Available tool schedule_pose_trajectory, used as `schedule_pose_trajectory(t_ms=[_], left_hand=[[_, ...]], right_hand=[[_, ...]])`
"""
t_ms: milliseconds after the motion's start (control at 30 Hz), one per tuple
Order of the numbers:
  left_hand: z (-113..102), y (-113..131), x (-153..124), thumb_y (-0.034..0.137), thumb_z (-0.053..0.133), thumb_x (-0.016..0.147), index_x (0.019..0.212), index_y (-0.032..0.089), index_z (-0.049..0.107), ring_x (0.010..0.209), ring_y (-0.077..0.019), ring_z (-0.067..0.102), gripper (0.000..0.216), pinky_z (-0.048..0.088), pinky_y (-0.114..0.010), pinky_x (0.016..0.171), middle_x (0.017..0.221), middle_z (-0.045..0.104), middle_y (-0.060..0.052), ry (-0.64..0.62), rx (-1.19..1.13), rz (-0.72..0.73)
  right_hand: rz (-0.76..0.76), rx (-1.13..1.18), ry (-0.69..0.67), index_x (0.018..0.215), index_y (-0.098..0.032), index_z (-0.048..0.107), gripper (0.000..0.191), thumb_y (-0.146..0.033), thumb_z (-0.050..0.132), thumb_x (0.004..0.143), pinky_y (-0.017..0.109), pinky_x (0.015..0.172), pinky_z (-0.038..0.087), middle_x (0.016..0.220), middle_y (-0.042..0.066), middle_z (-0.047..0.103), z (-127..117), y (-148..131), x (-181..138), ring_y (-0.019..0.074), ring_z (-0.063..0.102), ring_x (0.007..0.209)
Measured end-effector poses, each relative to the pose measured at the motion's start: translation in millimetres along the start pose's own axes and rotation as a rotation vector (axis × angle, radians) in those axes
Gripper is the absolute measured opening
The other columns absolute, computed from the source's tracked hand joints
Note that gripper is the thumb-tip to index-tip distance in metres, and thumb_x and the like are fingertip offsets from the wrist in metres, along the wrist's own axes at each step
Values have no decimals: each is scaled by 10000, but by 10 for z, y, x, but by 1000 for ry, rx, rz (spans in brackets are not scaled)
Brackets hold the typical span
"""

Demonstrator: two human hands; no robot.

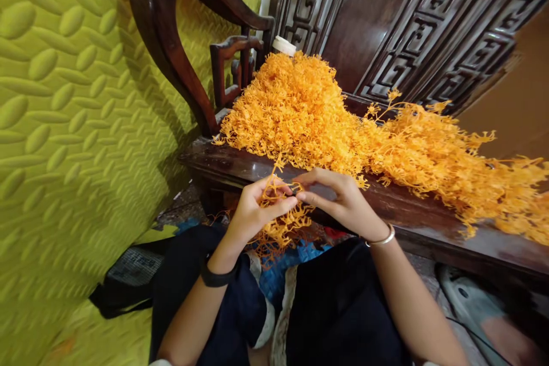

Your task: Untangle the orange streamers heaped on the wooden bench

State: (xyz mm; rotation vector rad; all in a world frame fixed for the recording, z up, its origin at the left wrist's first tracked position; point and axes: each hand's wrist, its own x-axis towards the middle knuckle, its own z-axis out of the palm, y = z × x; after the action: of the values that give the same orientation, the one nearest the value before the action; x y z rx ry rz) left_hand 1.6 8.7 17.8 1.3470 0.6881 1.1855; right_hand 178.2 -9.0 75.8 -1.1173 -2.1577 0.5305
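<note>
Between my hands is an orange plastic sprig (pixel 270 191) with thin branching strands. My left hand (pixel 259 206) is closed round its stems, thumb and fingers pinching near a small dark piece. From the other side my right hand (pixel 334 191) pinches at the same spot, fingertips almost meeting the left ones; what exactly sits between them is too small to make out. More loose orange strands (pixel 287 226) hang below the hands, over my lap. Just beyond, a tall heap of orange sprigs (pixel 295 108) lies on the dark wooden bench (pixel 257 167).
A second orange pile (pixel 429 148) stretches right along the bench. Behind stands a carved wooden backrest (pixel 364 28), with a curved armrest (pixel 163 28) at left. A white roll (pixel 283 46) tops the heap's back. Yellow padded wall (pixel 64 97) is at left, blue plastic (pixel 274 271) below.
</note>
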Motion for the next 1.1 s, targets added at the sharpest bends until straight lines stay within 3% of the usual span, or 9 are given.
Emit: schedule_pose_trajectory(t_ms=[100, 167, 333, 433, 533, 700, 900, 1000, 1100], left_hand=[[43, -10, -23, 307, 773, 598, 852, 154, 616, 510, -58, 395, 335, 311, -181, 499, 614, 520, 51, 16, 141, -12], [70, -37, -27, 301, 772, 604, 924, 156, 631, 528, -66, 416, 379, 319, -186, 509, 668, 572, 34, -22, 181, 2], [92, -119, -19, 302, 663, 727, 841, 136, 696, 675, -145, 545, 204, 399, -229, 622, 765, 662, -13, -120, 258, 27], [89, -127, -9, 245, 651, 720, 818, 141, 700, 699, -163, 571, 151, 417, -242, 646, 770, 676, -14, -71, 250, 22], [103, -88, -4, 178, 630, 703, 791, 151, 693, 714, -163, 574, 112, 423, -246, 672, 769, 665, -15, 39, 232, 99], [125, -20, -35, 143, 517, 747, 658, 160, 647, 681, -136, 516, 159, 395, -235, 637, 701, 539, -8, 111, 206, 186], [92, -3, -65, 251, 520, 738, 646, 160, 603, 781, -155, 502, 153, 410, -247, 687, 840, 518, -29, -87, -122, 126], [84, -13, -57, 283, 603, 740, 631, 157, 582, 707, -119, 473, 168, 389, -232, 672, 748, 496, -1, -148, -167, 23], [62, -33, -45, 270, 669, 706, 625, 156, 602, 671, -98, 450, 156, 371, -220, 649, 700, 481, 15, -227, -183, 36]], right_hand=[[4, 51, 60, 837, -183, 549, 173, -310, 655, 786, 261, 713, 428, 813, 22, 579, 28, 18, -17, 139, 540, 771], [14, 82, 72, 786, -185, 498, 198, -318, 645, 793, 255, 688, 414, 781, 11, 534, 52, 9, -27, 131, 507, 741], [18, 24, 11, 792, -177, 492, 170, -311, 583, 843, 232, 613, 380, 731, 3, 520, 122, -40, -44, 112, 471, 656], [-22, 3, -20, 824, -173, 538, 130, -295, 576, 849, 249, 666, 399, 779, 28, 554, 126, -48, -52, 132, 508, 716], [-67, -39, 40, 817, -179, 563, 146, -321, 572, 846, 269, 685, 410, 783, 40, 559, 102, -44, -55, 151, 517, 739], [-33, 10, 117, 765, -185, 560, 183, -354, 615, 810, 265, 646, 405, 735, 23, 563, 80, -23, -54, 141, 521, 688], [53, 348, 40, 764, -183, 559, 147, -306, 621, 813, 264, 686, 417, 755, 16, 553, 122, -13, -48, 134, 520, 722], [110, 532, 0, 746, -176, 549, 170, -317, 601, 826, 249, 661, 409, 734, 4, 523, 147, -47, -43, 117, 492, 697], [162, 652, -55, 729, -172, 540, 186, -320, 614, 814, 241, 641, 398, 715, -3, 511, 165, -99, -54, 110, 474, 677]])
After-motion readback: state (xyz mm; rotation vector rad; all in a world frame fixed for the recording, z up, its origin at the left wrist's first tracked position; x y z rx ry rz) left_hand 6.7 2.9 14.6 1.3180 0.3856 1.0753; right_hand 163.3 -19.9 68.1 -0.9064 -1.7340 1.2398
